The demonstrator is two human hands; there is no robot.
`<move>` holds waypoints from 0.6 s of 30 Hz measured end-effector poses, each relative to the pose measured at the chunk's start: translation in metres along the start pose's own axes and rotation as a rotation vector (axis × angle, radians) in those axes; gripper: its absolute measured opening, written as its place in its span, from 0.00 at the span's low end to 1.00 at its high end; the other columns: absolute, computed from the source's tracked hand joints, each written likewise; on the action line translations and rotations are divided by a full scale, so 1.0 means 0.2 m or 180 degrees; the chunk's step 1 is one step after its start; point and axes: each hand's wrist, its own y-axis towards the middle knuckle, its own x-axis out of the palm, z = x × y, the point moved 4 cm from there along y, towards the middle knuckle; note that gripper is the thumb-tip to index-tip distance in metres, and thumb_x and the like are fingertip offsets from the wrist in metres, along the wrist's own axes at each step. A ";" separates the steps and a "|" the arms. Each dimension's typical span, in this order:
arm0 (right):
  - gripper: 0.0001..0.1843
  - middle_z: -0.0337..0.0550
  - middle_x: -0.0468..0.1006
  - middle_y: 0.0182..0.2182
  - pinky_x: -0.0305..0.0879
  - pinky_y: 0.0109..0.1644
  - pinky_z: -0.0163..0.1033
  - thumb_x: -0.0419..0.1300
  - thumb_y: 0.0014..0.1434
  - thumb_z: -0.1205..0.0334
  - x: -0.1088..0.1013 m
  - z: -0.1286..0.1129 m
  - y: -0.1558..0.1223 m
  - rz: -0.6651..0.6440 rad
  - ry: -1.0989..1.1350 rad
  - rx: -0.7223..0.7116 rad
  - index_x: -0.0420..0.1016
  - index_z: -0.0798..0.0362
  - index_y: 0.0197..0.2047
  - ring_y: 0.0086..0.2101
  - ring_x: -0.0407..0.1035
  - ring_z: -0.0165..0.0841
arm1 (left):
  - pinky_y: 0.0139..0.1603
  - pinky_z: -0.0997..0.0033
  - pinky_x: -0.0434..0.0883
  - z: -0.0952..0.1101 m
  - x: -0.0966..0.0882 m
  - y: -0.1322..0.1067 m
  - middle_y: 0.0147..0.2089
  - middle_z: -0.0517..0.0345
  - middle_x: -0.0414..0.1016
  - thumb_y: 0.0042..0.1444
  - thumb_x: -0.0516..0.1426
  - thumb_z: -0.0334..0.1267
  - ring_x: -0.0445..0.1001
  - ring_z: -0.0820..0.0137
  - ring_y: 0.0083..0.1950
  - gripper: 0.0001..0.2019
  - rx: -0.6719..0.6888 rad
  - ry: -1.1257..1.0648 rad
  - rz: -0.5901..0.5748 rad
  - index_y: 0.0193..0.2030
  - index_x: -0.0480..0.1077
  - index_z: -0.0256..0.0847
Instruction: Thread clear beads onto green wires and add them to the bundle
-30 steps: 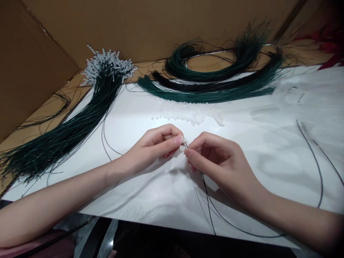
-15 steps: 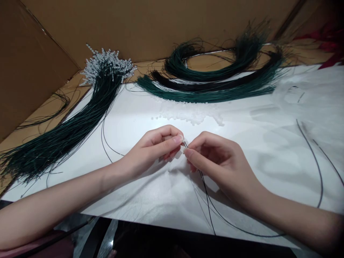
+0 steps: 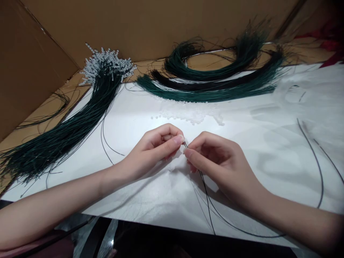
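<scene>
My left hand (image 3: pixel 154 147) and my right hand (image 3: pixel 215 157) meet over the middle of a white sheet (image 3: pixel 150 200). Both are closed in a pinch, fingertips almost touching. My right hand pinches the tip of a thin dark wire (image 3: pixel 208 206), which trails down toward the near edge of the sheet. My left hand pinches something too small to name at the wire's tip. A scatter of small clear beads (image 3: pixel 192 113) lies just beyond my hands.
A bundle of green wires with white beaded tips (image 3: pixel 80 118) lies at the left. Curved bundles of green and black wires (image 3: pixel 215 84) lie at the back. Loose dark wires (image 3: pixel 318 168) lie at the right. Brown cardboard walls (image 3: pixel 32 64) stand behind and to the left.
</scene>
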 end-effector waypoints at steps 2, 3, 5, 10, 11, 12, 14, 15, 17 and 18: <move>0.08 0.34 0.72 0.20 0.59 0.25 0.29 0.65 0.57 0.70 0.00 0.00 0.00 0.0020 0.0038 0.0030 0.72 0.54 0.27 0.22 0.64 0.24 | 0.30 0.83 0.60 0.00 0.00 0.00 0.29 0.63 0.66 0.66 0.57 0.38 0.63 0.81 0.30 0.06 0.0011 0.0044 -0.0004 0.39 0.70 0.37; 0.08 0.34 0.72 0.20 0.59 0.26 0.29 0.65 0.56 0.70 0.00 0.00 0.00 0.0031 0.0057 0.0045 0.72 0.54 0.27 0.22 0.64 0.24 | 0.31 0.83 0.60 0.00 0.00 0.00 0.30 0.64 0.66 0.66 0.56 0.38 0.63 0.82 0.30 0.06 0.0017 0.0063 -0.0008 0.39 0.70 0.37; 0.08 0.34 0.72 0.20 0.59 0.26 0.29 0.66 0.56 0.71 0.00 0.00 0.00 0.0044 0.0090 0.0056 0.72 0.54 0.27 0.23 0.64 0.24 | 0.31 0.83 0.61 0.01 0.00 0.00 0.30 0.64 0.66 0.67 0.56 0.37 0.64 0.82 0.30 0.06 0.0030 0.0079 -0.0035 0.39 0.69 0.37; 0.08 0.35 0.73 0.20 0.59 0.26 0.28 0.67 0.56 0.70 0.00 0.01 0.00 0.0046 0.0133 0.0067 0.73 0.54 0.28 0.23 0.64 0.24 | 0.31 0.84 0.61 0.01 0.01 0.00 0.30 0.64 0.66 0.67 0.56 0.37 0.64 0.83 0.30 0.07 0.0024 0.0100 -0.0039 0.39 0.69 0.37; 0.08 0.35 0.73 0.20 0.59 0.26 0.28 0.67 0.55 0.70 0.00 0.01 0.00 0.0031 0.0137 0.0073 0.73 0.54 0.28 0.23 0.64 0.24 | 0.31 0.84 0.61 0.01 0.01 0.00 0.30 0.64 0.66 0.67 0.56 0.37 0.64 0.83 0.30 0.07 0.0026 0.0111 -0.0029 0.39 0.69 0.37; 0.08 0.35 0.73 0.20 0.59 0.26 0.28 0.67 0.55 0.70 0.00 0.01 0.00 0.0016 0.0140 0.0072 0.73 0.55 0.27 0.23 0.64 0.24 | 0.31 0.84 0.61 0.01 0.01 0.00 0.30 0.64 0.66 0.67 0.56 0.37 0.64 0.82 0.30 0.07 0.0029 0.0118 -0.0022 0.39 0.69 0.37; 0.08 0.35 0.73 0.20 0.60 0.27 0.28 0.67 0.56 0.69 0.00 0.01 0.00 0.0002 0.0145 0.0077 0.73 0.55 0.27 0.23 0.65 0.24 | 0.30 0.84 0.61 0.01 0.01 0.00 0.30 0.64 0.66 0.67 0.56 0.37 0.64 0.82 0.30 0.07 0.0035 0.0130 -0.0014 0.39 0.69 0.37; 0.08 0.35 0.73 0.20 0.60 0.27 0.28 0.68 0.56 0.69 0.00 0.01 0.00 -0.0002 0.0151 0.0072 0.74 0.55 0.27 0.23 0.65 0.24 | 0.30 0.84 0.61 0.01 0.01 0.00 0.29 0.64 0.66 0.67 0.55 0.37 0.64 0.82 0.30 0.07 0.0036 0.0143 -0.0004 0.39 0.68 0.37; 0.08 0.35 0.74 0.20 0.61 0.28 0.28 0.68 0.56 0.68 0.00 0.00 0.00 0.0004 0.0158 0.0059 0.74 0.55 0.28 0.24 0.66 0.24 | 0.29 0.83 0.60 0.01 0.01 0.00 0.28 0.64 0.65 0.67 0.55 0.37 0.63 0.82 0.29 0.06 0.0033 0.0177 0.0021 0.39 0.68 0.37; 0.08 0.36 0.74 0.21 0.61 0.28 0.28 0.68 0.56 0.68 0.00 0.00 0.00 0.0005 0.0158 0.0047 0.74 0.55 0.28 0.24 0.66 0.25 | 0.29 0.83 0.60 0.01 0.01 0.00 0.28 0.65 0.65 0.67 0.55 0.37 0.63 0.82 0.29 0.06 0.0036 0.0188 0.0033 0.39 0.68 0.37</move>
